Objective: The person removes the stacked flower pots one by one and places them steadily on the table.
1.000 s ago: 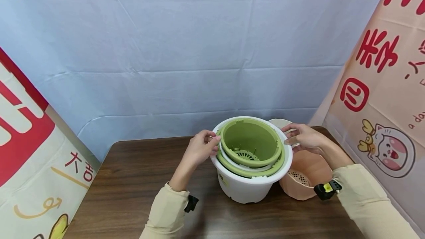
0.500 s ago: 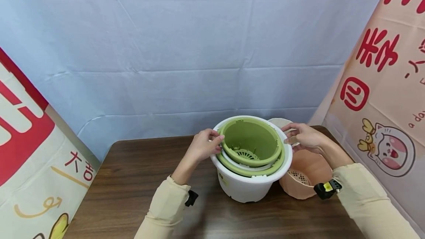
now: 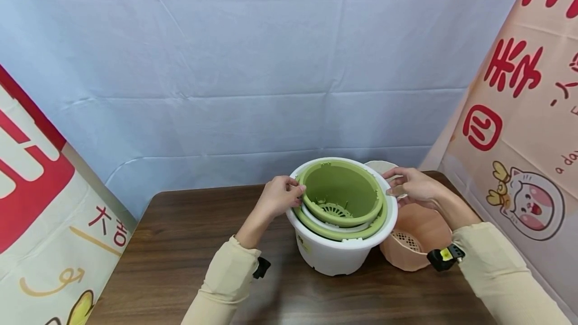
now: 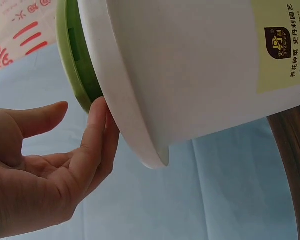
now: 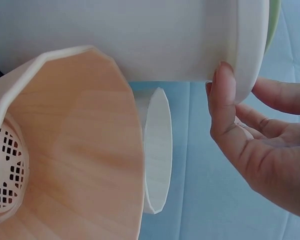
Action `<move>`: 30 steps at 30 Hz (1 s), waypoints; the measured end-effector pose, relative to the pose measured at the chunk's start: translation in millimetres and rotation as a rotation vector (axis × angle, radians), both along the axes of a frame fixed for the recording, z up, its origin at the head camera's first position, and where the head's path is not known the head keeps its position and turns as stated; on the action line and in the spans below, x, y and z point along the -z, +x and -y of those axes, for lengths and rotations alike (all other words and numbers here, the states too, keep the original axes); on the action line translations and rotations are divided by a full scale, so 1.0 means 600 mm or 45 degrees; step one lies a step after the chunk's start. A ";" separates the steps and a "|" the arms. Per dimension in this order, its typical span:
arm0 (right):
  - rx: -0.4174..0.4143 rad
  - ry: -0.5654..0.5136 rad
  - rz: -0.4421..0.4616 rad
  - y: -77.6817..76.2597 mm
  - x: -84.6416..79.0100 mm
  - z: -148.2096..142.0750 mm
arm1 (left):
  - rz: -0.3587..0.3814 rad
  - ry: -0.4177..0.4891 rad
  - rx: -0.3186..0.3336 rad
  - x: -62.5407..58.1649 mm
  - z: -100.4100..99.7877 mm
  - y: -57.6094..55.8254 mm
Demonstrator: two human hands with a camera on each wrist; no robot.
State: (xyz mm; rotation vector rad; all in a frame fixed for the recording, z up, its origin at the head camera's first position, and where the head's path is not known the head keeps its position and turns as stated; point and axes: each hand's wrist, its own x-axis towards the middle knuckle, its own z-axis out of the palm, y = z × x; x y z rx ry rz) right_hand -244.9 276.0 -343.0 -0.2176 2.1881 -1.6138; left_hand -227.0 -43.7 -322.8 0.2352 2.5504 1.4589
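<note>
A large white flowerpot (image 3: 331, 261) stands upright on the table with smaller pots nested inside. The innermost is a green flowerpot (image 3: 345, 189) with a slotted bottom; below its rim show a white rim (image 3: 336, 225) and another green rim (image 3: 339, 236). At the left edge of the nest, my left hand (image 3: 279, 197) touches the rims with its fingertips; in the left wrist view its thumb (image 4: 45, 119) is apart from them. My right hand (image 3: 415, 185) pinches the big white pot's rim at the right, with thumb and index finger on opposite sides, seen in the right wrist view.
Right of the nest, beneath my right forearm, lies a tilted peach-coloured flowerpot (image 3: 420, 229) with a perforated bottom. Behind it is a small cream pot (image 3: 381, 167), partly hidden. The dark wooden table (image 3: 194, 245) backs onto a pale blue cloth (image 3: 235, 89); a printed cloth hangs at either side.
My left hand has moved slightly to the right, its fingertips closer to the inner green flowerpot's rim. The right hand and the pots have barely moved.
</note>
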 end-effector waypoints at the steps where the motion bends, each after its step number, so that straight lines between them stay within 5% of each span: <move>1: 0.000 0.001 0.000 0.000 0.000 0.000 | 0.002 -0.011 -0.003 0.000 -0.001 0.000; 20: 0.002 0.010 -0.002 0.000 0.000 0.000 | -0.120 -0.252 -0.015 -0.002 -0.011 0.003; 30: 0.000 0.003 -0.003 0.001 0.001 0.000 | -0.096 -0.246 -0.013 -0.001 -0.011 0.005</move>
